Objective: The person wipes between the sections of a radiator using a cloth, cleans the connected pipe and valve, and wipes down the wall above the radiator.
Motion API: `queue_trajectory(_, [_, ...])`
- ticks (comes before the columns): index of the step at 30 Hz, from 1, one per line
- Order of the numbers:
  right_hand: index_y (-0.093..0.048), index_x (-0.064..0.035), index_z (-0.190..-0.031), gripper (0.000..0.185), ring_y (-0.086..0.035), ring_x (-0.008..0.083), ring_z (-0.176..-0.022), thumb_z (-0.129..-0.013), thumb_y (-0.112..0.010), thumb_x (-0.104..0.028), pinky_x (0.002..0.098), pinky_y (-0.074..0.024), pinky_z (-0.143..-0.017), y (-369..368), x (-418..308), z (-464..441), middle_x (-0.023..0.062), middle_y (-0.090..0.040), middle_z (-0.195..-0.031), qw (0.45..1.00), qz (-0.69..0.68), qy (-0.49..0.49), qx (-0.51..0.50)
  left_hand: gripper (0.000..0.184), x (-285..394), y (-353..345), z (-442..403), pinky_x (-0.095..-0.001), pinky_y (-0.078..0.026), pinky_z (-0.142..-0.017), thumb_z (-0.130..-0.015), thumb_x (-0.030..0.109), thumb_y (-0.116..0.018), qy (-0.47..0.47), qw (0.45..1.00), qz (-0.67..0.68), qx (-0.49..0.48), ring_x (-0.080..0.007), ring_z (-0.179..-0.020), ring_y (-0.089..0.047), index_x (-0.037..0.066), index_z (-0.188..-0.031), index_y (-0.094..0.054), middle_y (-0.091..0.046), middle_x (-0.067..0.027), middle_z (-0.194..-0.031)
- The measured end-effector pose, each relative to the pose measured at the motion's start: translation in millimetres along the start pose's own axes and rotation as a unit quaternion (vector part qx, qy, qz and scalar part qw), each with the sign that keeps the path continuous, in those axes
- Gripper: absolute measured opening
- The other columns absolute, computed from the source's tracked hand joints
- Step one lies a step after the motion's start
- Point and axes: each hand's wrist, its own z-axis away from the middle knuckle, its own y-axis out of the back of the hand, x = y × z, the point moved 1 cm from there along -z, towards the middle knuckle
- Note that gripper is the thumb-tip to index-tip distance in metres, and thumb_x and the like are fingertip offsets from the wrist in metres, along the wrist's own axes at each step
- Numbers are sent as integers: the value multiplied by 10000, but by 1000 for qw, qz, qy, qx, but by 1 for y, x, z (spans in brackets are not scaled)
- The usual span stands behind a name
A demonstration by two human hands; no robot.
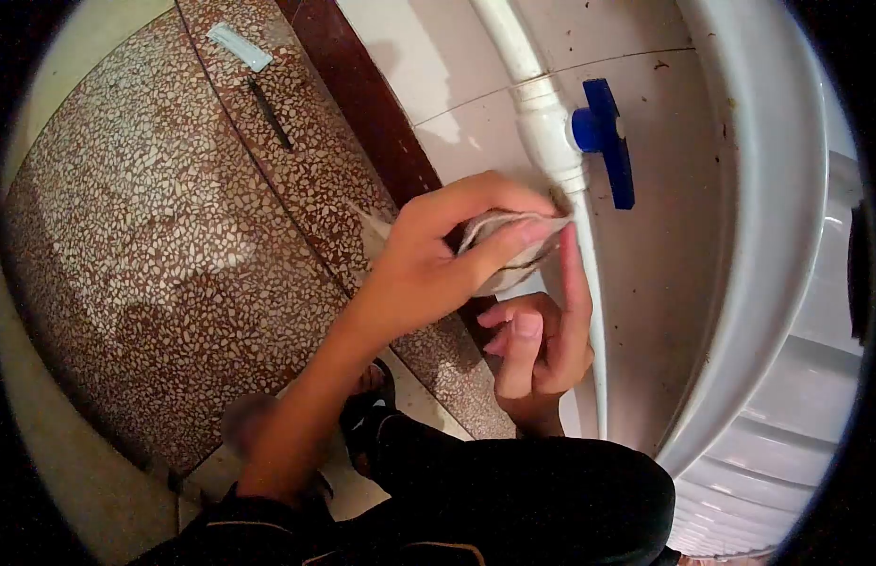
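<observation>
A crumpled greyish-white cloth (507, 274) is bunched in my left hand (438, 250), whose thumb lies across it and whose fingers curve around its far side. A corner of the cloth is drawn out toward the white pipe. My right hand (544, 354) is just below, its index finger stretched up with the tip at that corner. Its thumb stands apart and the other fingers are loosely curled, with nothing seen in them. The cloth's inner folds are partly hidden by my left hand.
Beyond my hands, a white pipe (543, 123) with a blue valve handle (608, 141) runs along the tiled wall. A white ribbed fixture (768, 368) curves down the right. On the speckled floor (155, 217) lie a small pale packet (240, 47) and a thin dark stick-like object (270, 115).
</observation>
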Motion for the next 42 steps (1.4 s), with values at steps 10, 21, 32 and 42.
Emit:
queue_trajectory(10, [-169, 78, -1497, 691, -631, 132, -627, -954, -479, -217, 226, -468, -543, -7, -8, -6, 206, -665, -1018, 998, -41, 4, 41, 211, 6, -8, -16, -277, -459, -909, -932, 60, -606, -64, 997, -4, -43, -145, -1012, -616, 26, -1128, -677, -682, -76, -1081])
queue_trajectory(21, [-172, 12, -1516, 712, -700, 262, -858, -941, -547, -176, 334, -555, -710, -7, -20, -33, 272, -620, -1159, 991, -98, -93, 25, 151, -1, -17, -15, -259, -487, -843, -892, 32, -668, -56, 996, -11, 76, -117, -939, -629, 15, -1031, -611, -669, -62, -992])
queue_trajectory(32, [-134, -60, -1532, 665, -682, 377, -657, -971, -423, -271, 419, -541, -584, -4, -27, -44, 302, -649, -1000, 985, -3, -169, -28, 195, 1, -25, -25, -212, -479, -690, -850, 11, -715, -74, 983, -14, 168, -77, -790, -619, 33, -975, -567, -658, -42, -836])
queue_trajectory(42, [-146, 91, -1442, 721, -617, 542, -753, -900, -486, -241, 557, -508, -649, 0, -26, -59, 366, -612, -823, 988, 69, -107, -83, 172, 12, -18, -31, -207, -472, -651, -830, 63, -750, 1, 988, -33, 152, -72, -763, -616, 38, -949, -629, -671, -31, -819])
